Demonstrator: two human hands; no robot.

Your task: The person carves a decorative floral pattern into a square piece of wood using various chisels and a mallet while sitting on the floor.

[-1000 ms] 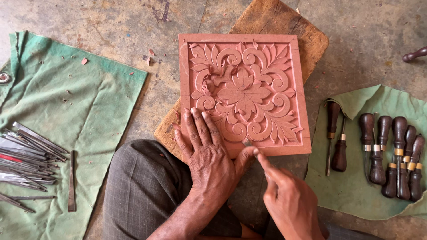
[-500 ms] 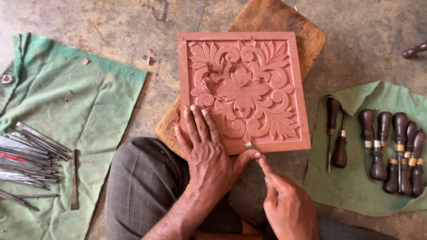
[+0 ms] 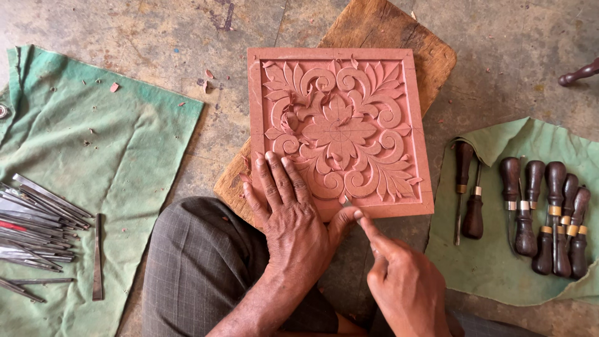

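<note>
A square reddish carved panel [image 3: 340, 128] with a flower and leaf scroll pattern lies on a brown wooden board [image 3: 387, 28]. My left hand [image 3: 290, 215] lies flat on the panel's near left corner, fingers spread. My right hand [image 3: 396, 271] is closed around a thin tool whose tip [image 3: 347, 203] touches the panel's near edge, close to my left thumb. Most of the tool is hidden inside the hand.
A green cloth [image 3: 93, 156] at left carries several thin metal blades [image 3: 37, 215]. Another green cloth [image 3: 499, 262] at right holds several dark wooden-handled chisels [image 3: 543, 212]. My knee in grey trousers [image 3: 199, 268] sits below the board. The floor is bare concrete.
My right hand has shifted slightly down and right along the panel's near edge. The left hand has stayed pressed on the panel.
</note>
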